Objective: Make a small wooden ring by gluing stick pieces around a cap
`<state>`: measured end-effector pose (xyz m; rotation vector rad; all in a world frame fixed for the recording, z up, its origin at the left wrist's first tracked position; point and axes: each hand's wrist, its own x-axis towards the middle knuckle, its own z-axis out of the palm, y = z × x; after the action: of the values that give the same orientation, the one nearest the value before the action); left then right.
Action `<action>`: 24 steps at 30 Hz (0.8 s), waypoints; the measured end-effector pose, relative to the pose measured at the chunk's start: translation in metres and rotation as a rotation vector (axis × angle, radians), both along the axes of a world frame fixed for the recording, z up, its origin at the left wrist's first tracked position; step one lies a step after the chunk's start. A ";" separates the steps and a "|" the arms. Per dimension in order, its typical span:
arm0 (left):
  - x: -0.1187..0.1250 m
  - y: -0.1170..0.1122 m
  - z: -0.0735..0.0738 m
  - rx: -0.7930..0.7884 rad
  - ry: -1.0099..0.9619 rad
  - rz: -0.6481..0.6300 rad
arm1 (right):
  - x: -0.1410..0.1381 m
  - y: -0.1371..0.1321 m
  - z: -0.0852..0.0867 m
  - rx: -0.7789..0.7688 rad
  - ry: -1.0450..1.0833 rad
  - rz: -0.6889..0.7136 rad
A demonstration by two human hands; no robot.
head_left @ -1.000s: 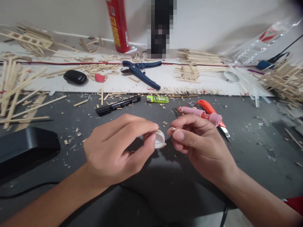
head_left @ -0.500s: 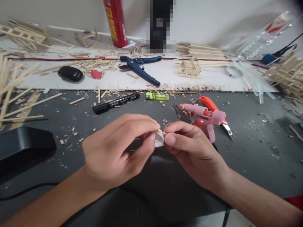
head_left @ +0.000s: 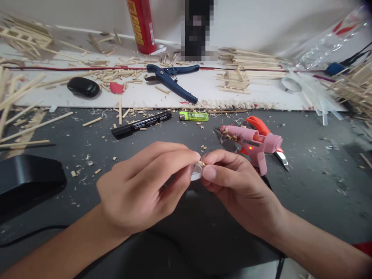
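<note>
Between the thumb and fingers of my left hand is a small white ring-shaped piece, partly hidden by the fingertips. My right hand pinches at the ring's right edge, where a tiny bit of wood shows between the fingertips. Both hands meet above the dark table, close to its middle. Just beyond the right hand, a pink hot glue gun with a lit red light lies beside orange-handled pliers. A green lighter and a black marker lie past the hands.
Blue-handled cutters and a black mouse rest on the white board. Loose wooden sticks and offcuts are scattered about. Clear glue sticks and a metal ring lie right. A red can stands behind.
The white ring has tilted between the fingers, its opening now facing differently. Both hands stay in nearly the same place, and the view has shifted slightly.
</note>
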<state>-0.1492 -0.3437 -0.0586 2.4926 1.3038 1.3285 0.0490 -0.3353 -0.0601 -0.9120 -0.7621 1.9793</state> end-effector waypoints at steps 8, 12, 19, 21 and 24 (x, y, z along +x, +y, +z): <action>-0.009 0.005 0.003 -0.014 0.080 -0.081 | 0.002 0.002 -0.001 0.051 -0.056 0.011; -0.005 0.003 0.000 -0.010 0.077 -0.066 | 0.003 0.002 -0.001 0.073 -0.077 0.013; -0.001 0.002 -0.011 0.026 0.004 -0.022 | 0.006 0.004 -0.002 0.078 -0.104 0.024; -0.001 0.002 -0.011 0.047 0.007 -0.021 | 0.007 0.005 -0.003 0.078 -0.100 0.030; -0.001 0.002 -0.007 0.049 0.025 -0.019 | 0.005 0.006 -0.003 0.070 -0.088 0.028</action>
<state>-0.1501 -0.3415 -0.0660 2.5552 1.2645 1.3468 0.0543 -0.3292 -0.0630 -0.9561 -0.8925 1.9349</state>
